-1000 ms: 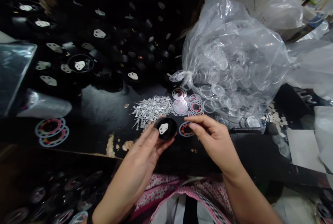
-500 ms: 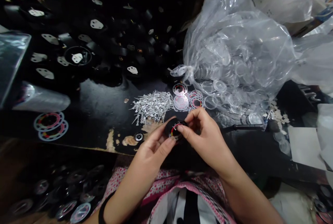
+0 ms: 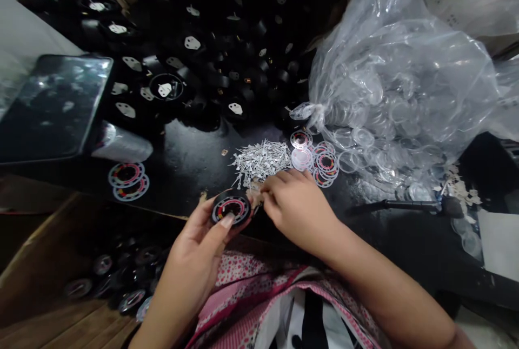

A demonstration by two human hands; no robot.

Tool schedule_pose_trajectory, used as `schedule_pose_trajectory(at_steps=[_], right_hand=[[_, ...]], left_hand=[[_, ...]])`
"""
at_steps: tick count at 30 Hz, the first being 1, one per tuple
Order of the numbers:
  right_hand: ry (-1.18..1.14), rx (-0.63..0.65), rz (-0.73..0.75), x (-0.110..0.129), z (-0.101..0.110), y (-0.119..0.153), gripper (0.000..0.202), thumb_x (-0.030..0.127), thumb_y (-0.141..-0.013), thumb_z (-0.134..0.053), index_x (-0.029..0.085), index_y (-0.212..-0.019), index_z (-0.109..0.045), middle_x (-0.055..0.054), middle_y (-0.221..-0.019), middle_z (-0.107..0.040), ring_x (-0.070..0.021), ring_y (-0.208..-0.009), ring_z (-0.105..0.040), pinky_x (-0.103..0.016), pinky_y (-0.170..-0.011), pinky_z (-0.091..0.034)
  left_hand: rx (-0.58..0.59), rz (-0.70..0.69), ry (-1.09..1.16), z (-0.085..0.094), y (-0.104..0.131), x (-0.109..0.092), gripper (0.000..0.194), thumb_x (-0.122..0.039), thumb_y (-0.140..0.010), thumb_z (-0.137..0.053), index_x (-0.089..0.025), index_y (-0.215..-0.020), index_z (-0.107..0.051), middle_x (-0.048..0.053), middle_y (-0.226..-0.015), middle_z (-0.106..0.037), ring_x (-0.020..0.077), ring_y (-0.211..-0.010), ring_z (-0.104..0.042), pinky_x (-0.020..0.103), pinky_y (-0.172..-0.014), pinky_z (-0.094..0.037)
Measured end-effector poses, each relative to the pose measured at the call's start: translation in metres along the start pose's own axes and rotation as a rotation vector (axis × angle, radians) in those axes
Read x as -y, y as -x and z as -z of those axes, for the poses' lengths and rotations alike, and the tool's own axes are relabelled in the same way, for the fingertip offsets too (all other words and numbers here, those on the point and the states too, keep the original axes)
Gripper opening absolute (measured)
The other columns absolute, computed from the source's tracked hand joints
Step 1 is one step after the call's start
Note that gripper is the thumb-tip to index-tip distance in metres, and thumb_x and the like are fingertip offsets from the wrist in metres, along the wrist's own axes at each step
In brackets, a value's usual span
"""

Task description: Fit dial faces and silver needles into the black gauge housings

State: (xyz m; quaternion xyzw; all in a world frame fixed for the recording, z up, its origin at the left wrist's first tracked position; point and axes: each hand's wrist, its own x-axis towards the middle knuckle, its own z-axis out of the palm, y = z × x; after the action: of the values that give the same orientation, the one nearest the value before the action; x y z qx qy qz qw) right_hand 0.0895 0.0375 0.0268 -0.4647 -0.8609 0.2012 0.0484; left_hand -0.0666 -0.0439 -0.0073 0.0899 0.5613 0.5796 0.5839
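Fingers of the left hand [image 3: 194, 254] hold a round black plastic gauge case with a red-and-white ringed dial face [image 3: 231, 209] in a pinching grip, just over the near edge of the black counter [image 3: 182, 159]. Just right of the case, the right hand [image 3: 294, 205] rests palm down with fingers curled; whether its grip holds anything cannot be told. Beyond the case lies a heap of small white pointer needles [image 3: 261, 158].

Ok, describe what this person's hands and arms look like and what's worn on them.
Both the left hand and right hand are bare: no gloves, rings or watch show. The forearms are bare too, with no sleeves reaching them in view. Fingernails look short and plain. Below the arms lies a pink patterned garment.
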Motion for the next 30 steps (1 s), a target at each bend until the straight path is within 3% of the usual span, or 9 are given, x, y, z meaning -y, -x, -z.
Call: schedule_pose_trajectory(at_steps=[5,8,15,22,30], right_hand=[[0.255,0.001,0.069,0.015,-0.014,-0.028,0.019,0.02,-0.098,-0.046,0.013,-0.097,-0.064,-0.014,-0.097,-0.071,-0.0298,-0.093,-0.064,-0.043,-0.081,-0.041],[0.239,0.008,0.072,0.011,-0.015,-0.032,0.018,0.02,-0.097,-0.047,0.013,-0.097,-0.064,-0.013,-0.095,-0.071,-0.0287,-0.09,-0.065,-0.041,-0.08,-0.04],[0.161,0.014,-0.03,-0.001,-0.012,-0.03,0.017,0.022,-0.097,-0.048,0.016,-0.093,-0.064,-0.008,-0.097,-0.073,-0.0242,-0.089,-0.064,-0.037,-0.077,-0.036],[0.28,0.027,0.059,0.006,-0.008,-0.03,0.017,0.022,-0.098,-0.049,0.015,-0.095,-0.064,-0.011,-0.096,-0.071,-0.0288,-0.092,-0.064,-0.041,-0.08,-0.037],[0.219,0.055,0.024,0.0,-0.007,-0.029,0.018,0.022,-0.096,-0.048,0.015,-0.092,-0.064,-0.009,-0.092,-0.072,-0.0245,-0.086,-0.064,-0.038,-0.076,-0.034]], left_hand=[[0.061,0.028,0.07,-0.001,-0.003,-0.012,0.011,-0.022,-0.087,-0.07,-0.02,-0.097,-0.072,0.006,-0.106,-0.078,0.0208,-0.104,-0.071,0.033,-0.098,-0.056],[0.079,0.054,0.142,-0.007,-0.004,-0.012,0.013,-0.024,-0.091,-0.066,-0.02,-0.103,-0.071,0.007,-0.11,-0.077,0.0217,-0.108,-0.071,0.037,-0.1,-0.056],[0.044,-0.048,0.213,-0.016,-0.003,-0.01,0.01,-0.026,-0.092,-0.066,-0.022,-0.099,-0.07,0.006,-0.113,-0.077,0.025,-0.123,-0.064,0.039,-0.106,-0.051],[0.016,-0.059,0.203,-0.008,-0.001,-0.007,0.009,-0.027,-0.091,-0.067,-0.022,-0.098,-0.07,0.005,-0.11,-0.076,0.0248,-0.123,-0.064,0.04,-0.106,-0.051],[-0.032,-0.054,0.218,-0.002,0.001,-0.009,0.009,-0.027,-0.091,-0.067,-0.022,-0.098,-0.07,0.004,-0.107,-0.077,0.0249,-0.122,-0.064,0.042,-0.109,-0.049]])
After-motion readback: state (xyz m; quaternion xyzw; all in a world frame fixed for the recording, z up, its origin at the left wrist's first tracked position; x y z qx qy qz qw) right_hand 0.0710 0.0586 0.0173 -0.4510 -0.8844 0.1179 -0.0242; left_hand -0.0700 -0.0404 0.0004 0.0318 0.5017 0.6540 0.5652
